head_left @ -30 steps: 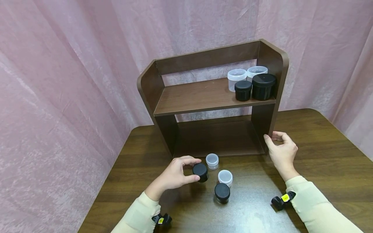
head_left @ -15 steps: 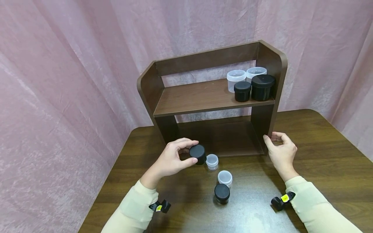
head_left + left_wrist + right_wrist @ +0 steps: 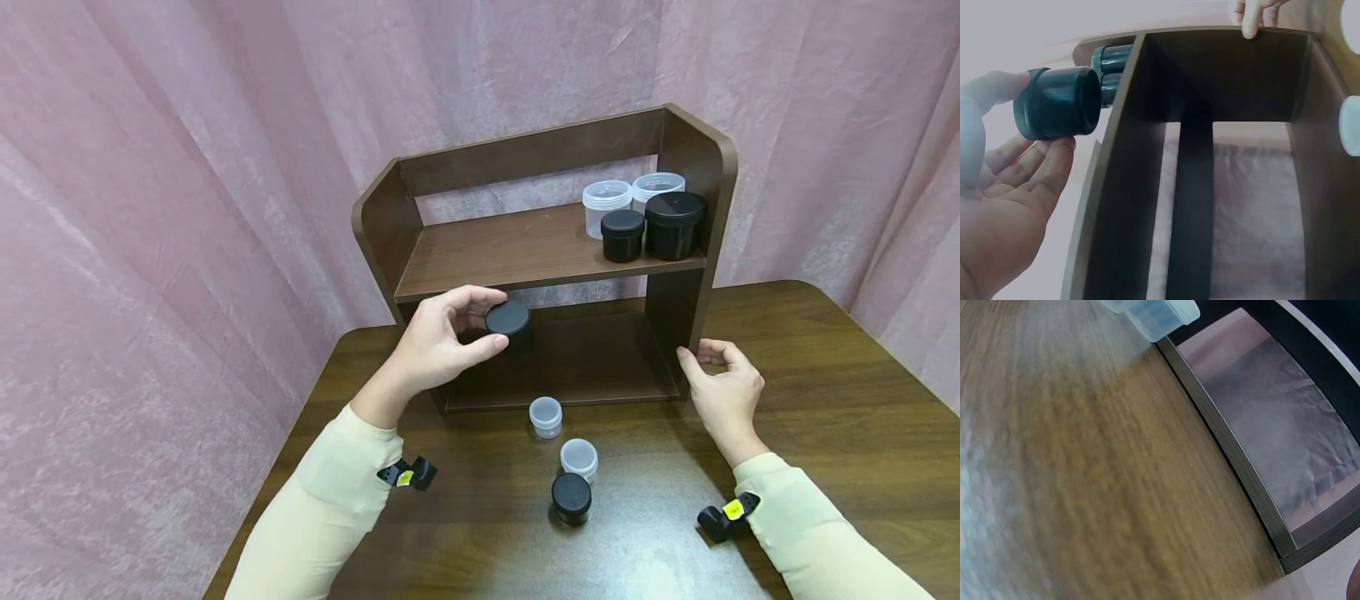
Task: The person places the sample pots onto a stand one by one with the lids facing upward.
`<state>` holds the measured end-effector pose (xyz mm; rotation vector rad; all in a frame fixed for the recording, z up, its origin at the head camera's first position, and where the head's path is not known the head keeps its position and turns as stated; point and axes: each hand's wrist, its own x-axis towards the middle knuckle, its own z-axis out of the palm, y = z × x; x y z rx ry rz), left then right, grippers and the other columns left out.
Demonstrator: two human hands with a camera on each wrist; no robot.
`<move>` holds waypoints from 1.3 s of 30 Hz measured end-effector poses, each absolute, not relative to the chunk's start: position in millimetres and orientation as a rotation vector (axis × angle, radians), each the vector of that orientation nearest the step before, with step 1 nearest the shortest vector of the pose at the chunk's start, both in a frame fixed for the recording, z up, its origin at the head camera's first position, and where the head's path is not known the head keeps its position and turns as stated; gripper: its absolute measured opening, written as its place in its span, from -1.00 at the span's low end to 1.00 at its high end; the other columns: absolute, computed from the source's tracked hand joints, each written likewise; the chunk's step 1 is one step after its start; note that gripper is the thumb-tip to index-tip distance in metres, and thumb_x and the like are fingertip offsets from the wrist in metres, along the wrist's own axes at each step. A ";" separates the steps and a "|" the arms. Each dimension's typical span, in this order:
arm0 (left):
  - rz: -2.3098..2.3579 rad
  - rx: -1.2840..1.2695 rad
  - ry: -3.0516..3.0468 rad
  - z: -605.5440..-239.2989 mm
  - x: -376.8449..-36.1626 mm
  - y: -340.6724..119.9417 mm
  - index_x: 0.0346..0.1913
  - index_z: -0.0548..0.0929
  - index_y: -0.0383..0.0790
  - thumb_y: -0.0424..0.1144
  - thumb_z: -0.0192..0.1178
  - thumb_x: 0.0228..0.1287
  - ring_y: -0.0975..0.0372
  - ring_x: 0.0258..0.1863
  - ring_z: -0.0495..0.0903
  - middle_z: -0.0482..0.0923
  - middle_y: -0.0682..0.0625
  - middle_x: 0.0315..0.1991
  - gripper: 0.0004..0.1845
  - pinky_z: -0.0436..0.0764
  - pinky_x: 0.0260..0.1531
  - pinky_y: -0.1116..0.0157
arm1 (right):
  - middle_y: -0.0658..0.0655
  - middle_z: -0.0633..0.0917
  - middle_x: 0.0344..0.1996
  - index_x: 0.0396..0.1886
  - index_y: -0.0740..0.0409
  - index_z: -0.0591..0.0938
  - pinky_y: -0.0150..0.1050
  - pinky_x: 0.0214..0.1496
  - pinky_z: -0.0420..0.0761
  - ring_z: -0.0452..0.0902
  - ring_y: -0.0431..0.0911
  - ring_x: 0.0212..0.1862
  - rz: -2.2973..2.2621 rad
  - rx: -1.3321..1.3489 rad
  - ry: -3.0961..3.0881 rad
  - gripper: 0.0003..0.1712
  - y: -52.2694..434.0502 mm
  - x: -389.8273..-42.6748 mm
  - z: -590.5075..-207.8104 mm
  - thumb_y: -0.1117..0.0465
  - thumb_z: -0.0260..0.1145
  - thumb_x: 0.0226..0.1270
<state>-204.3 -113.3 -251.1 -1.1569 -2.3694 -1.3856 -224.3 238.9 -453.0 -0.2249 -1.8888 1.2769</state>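
My left hand [image 3: 442, 337] pinches a small black lidded jar [image 3: 508, 323] between thumb and fingers, raised just below the front edge of the upper board of a brown two-tier shelf [image 3: 487, 254]. In the left wrist view, the jar [image 3: 1063, 103] lies sideways across the picture, its smooth base facing the shelf. Low on the shelf's right side panel, my right hand [image 3: 723, 392] grips the edge, thumb inside and fingers outside. The right wrist view shows mostly tabletop [image 3: 1097, 469] and the shelf's lower edge, with a bit of that hand at the border.
On the table before the shelf stand two clear jars [image 3: 546, 417] and another black-lidded jar [image 3: 572, 496]. The upper board's right end holds two clear jars [image 3: 606, 208], a small black jar [image 3: 622, 237] and a larger black jar [image 3: 675, 227]. A pink curtain [image 3: 225, 167] hangs behind.
My left hand has lifted the black jar off the table and carried it up and forward, to just under the upper board. The right hand keeps its place on the side panel.
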 end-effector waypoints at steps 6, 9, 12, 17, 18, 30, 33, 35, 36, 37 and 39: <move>-1.371 -1.145 -2.400 -225.3 -219.2 -96.7 0.11 0.58 -0.30 -0.34 0.37 0.11 0.21 -0.23 0.65 0.63 -0.04 -0.10 -0.55 0.61 -0.26 0.29 | -0.03 0.67 -0.40 -0.26 0.18 0.69 -0.54 -0.46 0.35 0.47 -0.36 -0.50 1.277 -0.236 -1.901 -0.69 240.0 -224.8 -453.8 0.06 0.48 0.12; -1.349 -1.136 -2.403 -214.8 -230.9 -87.7 0.13 0.57 -0.29 -0.34 0.34 0.13 0.23 -0.21 0.64 0.63 -0.03 -0.09 -0.55 0.62 -0.26 0.30 | -0.04 0.67 -0.40 -0.25 0.18 0.69 -0.54 -0.45 0.36 0.46 -0.39 -0.50 1.279 -0.237 -1.903 -0.69 239.9 -224.5 -453.2 0.06 0.48 0.12; -1.322 -1.102 -2.415 -207.4 -245.6 -79.3 0.14 0.57 -0.28 -0.32 0.33 0.15 0.23 -0.21 0.64 0.64 -0.03 -0.08 -0.54 0.60 -0.22 0.29 | -0.06 0.67 -0.41 -0.26 0.18 0.69 -0.54 -0.45 0.36 0.46 -0.40 -0.50 1.283 -0.239 -1.896 -0.70 239.8 -223.7 -453.1 0.07 0.48 0.11; -1.291 -0.977 -2.465 -199.8 -273.0 -67.4 0.16 0.57 -0.25 -0.29 0.32 0.17 0.25 -0.18 0.64 0.63 -0.03 -0.04 -0.54 0.58 -0.14 0.32 | -0.04 0.67 -0.42 -0.27 0.19 0.69 -0.55 -0.46 0.36 0.45 -0.41 -0.51 1.283 -0.238 -1.885 -0.70 239.8 -224.4 -452.7 0.08 0.49 0.10; -1.288 -0.949 -2.477 -199.1 -278.7 -65.1 0.17 0.56 -0.24 -0.29 0.32 0.18 0.26 -0.18 0.64 0.63 -0.02 -0.03 -0.54 0.58 -0.14 0.34 | -0.03 0.67 -0.41 -0.26 0.19 0.69 -0.56 -0.46 0.35 0.45 -0.42 -0.51 1.284 -0.237 -1.887 -0.69 239.9 -224.7 -452.8 0.08 0.49 0.10; -1.397 -0.699 -2.660 -203.5 -322.4 -34.0 0.26 0.52 -0.08 -0.21 0.30 0.25 0.33 -0.03 0.56 0.56 0.07 0.09 -0.50 0.55 -0.09 0.40 | 0.01 0.67 -0.41 -0.26 0.19 0.69 -0.57 -0.46 0.37 0.47 -0.43 -0.49 1.290 -0.228 -1.902 -0.70 235.8 -221.3 -454.9 0.08 0.48 0.11; -1.429 -0.663 -2.657 -205.6 -325.2 -28.2 0.26 0.53 -0.04 -0.19 0.30 0.25 0.34 -0.02 0.55 0.56 0.09 0.09 -0.50 0.54 -0.09 0.39 | 0.03 0.67 -0.40 -0.26 0.20 0.69 -0.58 -0.44 0.38 0.48 -0.43 -0.45 1.290 -0.216 -1.893 -0.70 235.7 -221.4 -454.6 0.10 0.48 0.11; -1.483 -0.652 -2.630 -206.9 -325.8 -25.2 0.26 0.53 -0.04 -0.19 0.31 0.25 0.34 -0.02 0.54 0.56 0.08 0.08 -0.51 0.54 -0.07 0.40 | 0.04 0.67 -0.39 -0.26 0.21 0.68 -0.58 -0.43 0.38 0.48 -0.43 -0.43 1.284 -0.210 -1.891 -0.70 236.2 -221.7 -453.9 0.10 0.48 0.12; -1.522 -0.646 -2.612 -207.5 -326.2 -24.0 0.25 0.53 -0.05 -0.20 0.31 0.25 0.33 -0.01 0.54 0.57 0.08 0.07 -0.51 0.54 -0.07 0.40 | 0.04 0.67 -0.39 -0.26 0.21 0.68 -0.58 -0.42 0.38 0.48 -0.42 -0.43 1.282 -0.208 -1.890 -0.70 236.3 -221.7 -453.5 0.10 0.48 0.12; -1.559 -0.641 -2.595 -208.1 -326.3 -22.8 0.25 0.53 -0.05 -0.20 0.31 0.25 0.33 -0.01 0.54 0.57 0.07 0.07 -0.51 0.54 -0.06 0.40 | 0.04 0.67 -0.39 -0.26 0.21 0.68 -0.57 -0.42 0.38 0.47 -0.42 -0.43 1.283 -0.208 -1.890 -0.70 236.4 -221.8 -453.0 0.10 0.48 0.12; -1.622 -0.638 -2.571 -209.2 -326.1 -20.9 0.26 0.53 -0.06 -0.22 0.31 0.25 0.33 0.01 0.54 0.57 0.07 0.06 -0.50 0.54 -0.05 0.40 | 0.04 0.67 -0.39 -0.26 0.22 0.68 -0.56 -0.42 0.37 0.47 -0.42 -0.44 1.280 -0.210 -1.893 -0.70 236.7 -221.8 -452.3 0.10 0.48 0.12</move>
